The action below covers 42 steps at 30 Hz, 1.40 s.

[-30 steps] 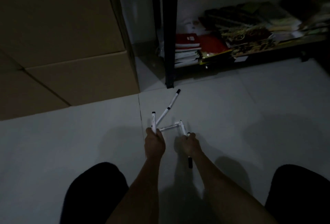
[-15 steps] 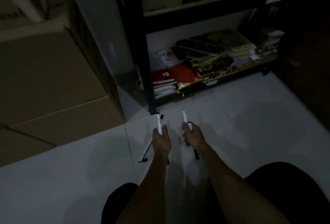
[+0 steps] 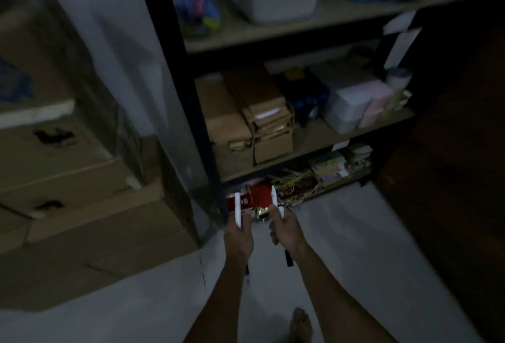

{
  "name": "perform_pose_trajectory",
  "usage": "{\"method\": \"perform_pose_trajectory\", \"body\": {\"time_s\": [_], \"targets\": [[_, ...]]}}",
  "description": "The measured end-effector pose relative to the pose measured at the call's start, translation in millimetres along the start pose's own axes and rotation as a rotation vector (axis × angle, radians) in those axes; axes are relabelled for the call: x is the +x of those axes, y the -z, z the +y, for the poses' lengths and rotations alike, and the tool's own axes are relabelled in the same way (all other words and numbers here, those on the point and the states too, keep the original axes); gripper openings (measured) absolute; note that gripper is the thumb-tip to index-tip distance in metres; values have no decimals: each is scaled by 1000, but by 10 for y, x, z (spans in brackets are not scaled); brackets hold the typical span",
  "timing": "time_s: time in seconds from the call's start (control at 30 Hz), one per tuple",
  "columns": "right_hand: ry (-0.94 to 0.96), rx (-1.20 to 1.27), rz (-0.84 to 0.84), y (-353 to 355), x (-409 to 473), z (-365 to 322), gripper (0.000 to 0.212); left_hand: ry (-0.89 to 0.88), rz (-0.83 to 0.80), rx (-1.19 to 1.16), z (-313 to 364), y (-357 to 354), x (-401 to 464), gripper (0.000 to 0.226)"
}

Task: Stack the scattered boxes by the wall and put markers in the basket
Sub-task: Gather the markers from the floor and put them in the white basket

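Your left hand [image 3: 238, 236] is curled round a white marker [image 3: 238, 210], its end sticking up past your knuckles. Your right hand [image 3: 287, 230] grips white markers [image 3: 274, 197] too, a dark cap poking out below the wrist. Both hands hover over the pale floor [image 3: 355, 247], just before the shelf [image 3: 273, 42]; stacked cardboard boxes [image 3: 82, 206] stand to your left.

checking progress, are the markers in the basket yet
Not yet: left hand and right hand each grip markers; no basket is visible.
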State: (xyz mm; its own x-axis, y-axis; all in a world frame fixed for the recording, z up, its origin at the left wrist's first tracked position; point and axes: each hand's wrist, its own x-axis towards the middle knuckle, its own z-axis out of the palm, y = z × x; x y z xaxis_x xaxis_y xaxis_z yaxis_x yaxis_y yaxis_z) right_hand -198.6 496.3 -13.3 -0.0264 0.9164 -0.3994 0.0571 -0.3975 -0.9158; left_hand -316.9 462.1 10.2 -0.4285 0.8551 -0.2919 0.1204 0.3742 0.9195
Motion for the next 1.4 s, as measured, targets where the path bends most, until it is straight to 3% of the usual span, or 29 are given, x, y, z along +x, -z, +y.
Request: {"method": "perform_pose_trajectory", "body": {"time_s": [0.17,0.33,0.43,0.6,0.73,0.87,1.0,1.13,1.23,1.4], "targets": [[130,-79,22,144,-446,-1225,43,-66,-16,-44,1160,181,-264,31],[302,-55,64,212,-531,-2293,31,-179,-18,-115,2239,187,-243,32],[371,-33,83,239,-391,-2956,33,-229,-26,-105,2871,116,-66,36],[443,3,102,368,-25,-4033,34,-375,-13,-192,3811,-87,293,20],[554,5,51,457,280,-4802,36,-446,-14,-283,4493,-249,567,25],[589,60,-4,478,619,-5403,35,-502,109,-284,5067,-319,966,26],[600,32,-44,474,1015,-5796,27,-540,166,-250,5450,-346,1385,28],[526,-52,-18,415,1432,-5848,22,-453,105,-218,5513,-400,1729,30],[465,-188,-30,400,1678,-5808,33,-442,82,-187,5513,-459,1922,27],[423,-407,22,424,1850,-5729,45,-416,100,-113,5400,-512,2025,49]]}}
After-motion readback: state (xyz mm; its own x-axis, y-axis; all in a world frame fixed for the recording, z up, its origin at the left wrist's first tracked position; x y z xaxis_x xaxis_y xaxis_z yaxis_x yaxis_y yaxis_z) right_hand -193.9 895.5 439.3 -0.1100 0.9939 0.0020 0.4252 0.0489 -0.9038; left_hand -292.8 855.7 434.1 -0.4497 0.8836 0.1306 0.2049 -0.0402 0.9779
